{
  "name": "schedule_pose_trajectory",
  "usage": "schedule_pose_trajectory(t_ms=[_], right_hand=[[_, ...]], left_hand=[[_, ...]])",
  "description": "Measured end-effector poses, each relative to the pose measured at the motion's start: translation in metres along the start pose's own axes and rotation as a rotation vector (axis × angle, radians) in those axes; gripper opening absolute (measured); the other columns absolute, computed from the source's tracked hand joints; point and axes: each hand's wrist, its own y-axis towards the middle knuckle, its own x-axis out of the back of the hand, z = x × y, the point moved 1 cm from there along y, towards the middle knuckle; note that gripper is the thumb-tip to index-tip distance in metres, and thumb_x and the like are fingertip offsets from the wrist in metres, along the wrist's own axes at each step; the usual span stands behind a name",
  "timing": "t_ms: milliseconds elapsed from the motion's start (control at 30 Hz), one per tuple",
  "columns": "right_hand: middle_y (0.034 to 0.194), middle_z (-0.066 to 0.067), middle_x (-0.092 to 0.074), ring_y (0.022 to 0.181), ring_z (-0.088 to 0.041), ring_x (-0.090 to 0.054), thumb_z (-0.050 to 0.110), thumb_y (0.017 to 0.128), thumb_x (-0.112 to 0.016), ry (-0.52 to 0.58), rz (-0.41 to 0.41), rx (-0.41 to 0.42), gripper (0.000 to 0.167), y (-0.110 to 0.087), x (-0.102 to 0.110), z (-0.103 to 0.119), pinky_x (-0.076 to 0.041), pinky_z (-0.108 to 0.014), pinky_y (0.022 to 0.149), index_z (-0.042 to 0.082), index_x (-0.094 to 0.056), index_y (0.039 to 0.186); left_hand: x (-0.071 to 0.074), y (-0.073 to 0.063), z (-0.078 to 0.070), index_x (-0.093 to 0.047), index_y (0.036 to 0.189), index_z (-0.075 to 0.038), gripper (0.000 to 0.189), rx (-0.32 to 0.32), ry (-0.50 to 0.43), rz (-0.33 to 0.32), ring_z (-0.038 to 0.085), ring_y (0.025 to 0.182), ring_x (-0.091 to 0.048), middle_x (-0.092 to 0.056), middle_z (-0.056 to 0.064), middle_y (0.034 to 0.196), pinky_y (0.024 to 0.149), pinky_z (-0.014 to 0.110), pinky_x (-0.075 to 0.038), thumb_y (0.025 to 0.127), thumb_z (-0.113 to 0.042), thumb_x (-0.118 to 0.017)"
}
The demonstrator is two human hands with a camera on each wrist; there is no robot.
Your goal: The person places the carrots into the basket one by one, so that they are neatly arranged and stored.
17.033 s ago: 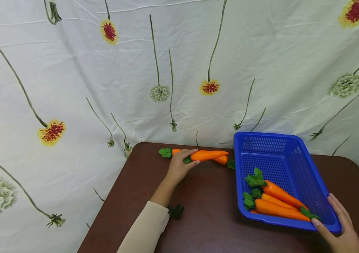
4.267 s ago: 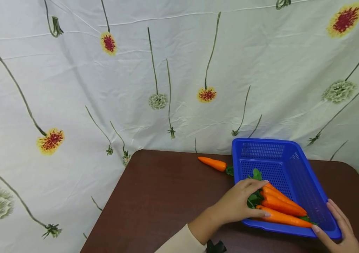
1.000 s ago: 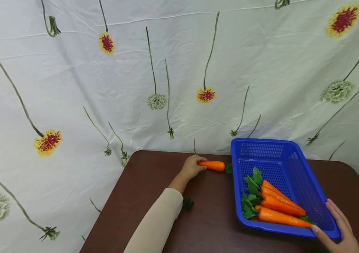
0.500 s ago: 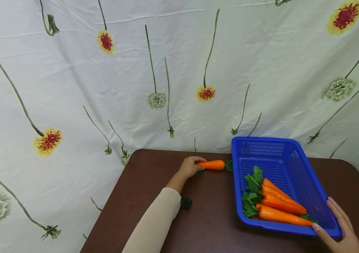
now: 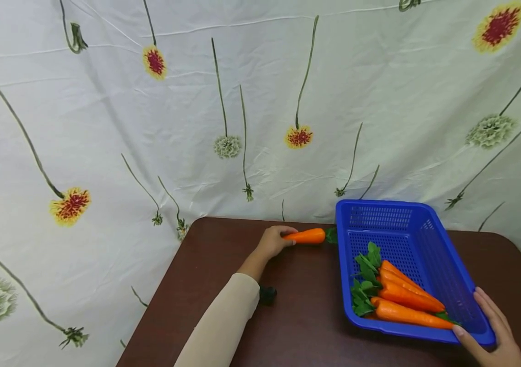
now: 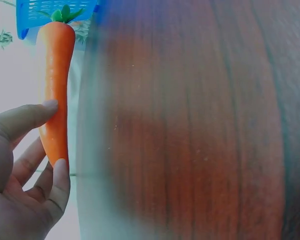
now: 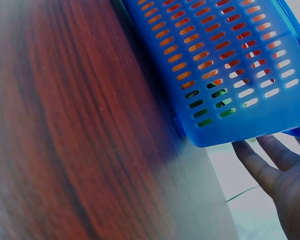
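Observation:
In the head view my left hand [image 5: 273, 241] pinches an orange carrot [image 5: 307, 236] by its narrow tip, near the table's back edge. The left wrist view shows the thumb and fingertips on either side of that carrot [image 6: 56, 75], its green leafy top pointing at the basket. My right hand [image 5: 498, 334] holds the front right corner of the blue perforated basket [image 5: 347, 275], thumb by the front rim and fingers along the right side. Several carrots [image 5: 409, 295] with leafy tops lie together in the basket's front part. In the right wrist view fingertips meet the basket rim.
A dark brown wooden table [image 5: 306, 316] carries everything. Behind it hangs a white cloth [image 5: 187, 122] printed with flowers. A small dark object [image 5: 267, 295] shows at my left wrist.
Since the oldest frame, carrots have gone from the table into the basket, and my left hand has moved to this carrot. In the last second it shifted slightly left and back. Right hand stayed.

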Motion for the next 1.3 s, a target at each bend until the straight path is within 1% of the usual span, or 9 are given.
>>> schedule_pose_trajectory(t_ms=[200, 367, 600, 700, 867, 967, 1100, 1200, 1300], right_hand=[[0.156, 0.039, -0.014, 0.133, 0.027, -0.008, 0.021, 0.093, -0.073, 0.000, -0.001, 0.002, 0.085, -0.001, 0.000, 0.002, -0.007, 0.010, 0.093, 0.029, -0.023, 0.162], [0.157, 0.038, -0.012, 0.133, 0.028, -0.007, 0.023, 0.093, -0.073, -0.009, 0.001, -0.015, 0.085, -0.002, -0.001, 0.002, -0.005, 0.009, 0.093, 0.029, -0.022, 0.162], [0.160, 0.035, -0.011, 0.135, 0.027, -0.006, 0.023, 0.094, -0.072, -0.014, 0.004, -0.018, 0.085, -0.002, -0.001, 0.001, -0.006, 0.009, 0.093, 0.027, -0.022, 0.162], [0.160, 0.036, -0.009, 0.135, 0.027, -0.005, 0.024, 0.094, -0.072, -0.019, 0.009, -0.025, 0.086, -0.002, -0.001, 0.001, -0.005, 0.008, 0.094, 0.028, -0.021, 0.163], [0.159, 0.036, -0.010, 0.137, 0.025, -0.005, 0.024, 0.094, -0.072, -0.015, 0.012, -0.026, 0.086, -0.001, 0.000, 0.000, -0.005, 0.008, 0.094, 0.028, -0.021, 0.162], [0.160, 0.035, -0.010, 0.136, 0.026, -0.005, 0.024, 0.094, -0.072, -0.014, 0.013, -0.020, 0.086, -0.001, 0.000, 0.000, -0.005, 0.009, 0.093, 0.028, -0.021, 0.162], [0.161, 0.034, -0.010, 0.138, 0.024, -0.005, 0.023, 0.094, -0.072, -0.014, 0.019, -0.015, 0.086, -0.001, 0.001, 0.001, -0.005, 0.009, 0.093, 0.029, -0.021, 0.162], [0.160, 0.036, -0.009, 0.141, 0.021, -0.004, 0.024, 0.094, -0.072, -0.015, 0.024, -0.016, 0.086, -0.001, 0.001, 0.001, -0.005, 0.009, 0.093, 0.029, -0.020, 0.162], [0.159, 0.037, -0.010, 0.141, 0.022, -0.004, 0.023, 0.094, -0.072, -0.014, 0.021, -0.011, 0.086, -0.001, 0.001, 0.001, -0.004, 0.008, 0.094, 0.030, -0.021, 0.162]], left_hand=[[0.005, -0.001, -0.007, -0.076, 0.118, -0.024, 0.027, -0.024, 0.012, -0.015, 0.023, 0.111, -0.064, -0.070, 0.002, 0.126, 0.097, 0.040, -0.054, 0.091, -0.022, -0.077], [0.009, -0.003, -0.012, -0.076, 0.120, -0.026, 0.029, -0.035, 0.012, -0.021, 0.024, 0.115, -0.063, -0.069, 0.002, 0.130, 0.096, 0.039, -0.055, 0.091, -0.024, -0.077], [0.020, -0.008, -0.021, -0.076, 0.120, -0.025, 0.030, -0.065, -0.034, -0.098, 0.025, 0.109, -0.066, -0.071, 0.004, 0.126, 0.091, 0.039, -0.056, 0.091, -0.022, -0.077], [0.026, -0.009, -0.026, -0.076, 0.120, -0.025, 0.028, -0.061, -0.056, -0.106, 0.025, 0.106, -0.065, -0.070, 0.005, 0.126, 0.089, 0.040, -0.056, 0.091, -0.023, -0.077], [0.032, -0.011, -0.033, -0.076, 0.120, -0.024, 0.029, -0.061, -0.078, -0.113, 0.026, 0.109, -0.063, -0.068, 0.005, 0.128, 0.093, 0.042, -0.055, 0.091, -0.023, -0.077], [0.035, -0.012, -0.037, -0.076, 0.121, -0.024, 0.031, -0.084, -0.078, -0.133, 0.025, 0.111, -0.064, -0.069, 0.004, 0.127, 0.095, 0.042, -0.054, 0.090, -0.024, -0.078], [0.042, -0.016, -0.045, -0.076, 0.122, -0.026, 0.031, -0.095, -0.100, -0.142, 0.024, 0.114, -0.063, -0.068, 0.002, 0.129, 0.096, 0.042, -0.055, 0.091, -0.026, -0.077], [0.047, -0.020, -0.054, -0.075, 0.121, -0.028, 0.030, -0.091, -0.115, -0.133, 0.024, 0.117, -0.062, -0.067, 0.000, 0.131, 0.096, 0.042, -0.055, 0.091, -0.028, -0.076], [0.046, -0.025, -0.064, -0.075, 0.122, -0.028, 0.031, -0.120, -0.101, -0.118, 0.023, 0.116, -0.062, -0.067, -0.001, 0.129, 0.096, 0.040, -0.055, 0.091, -0.029, -0.076]])
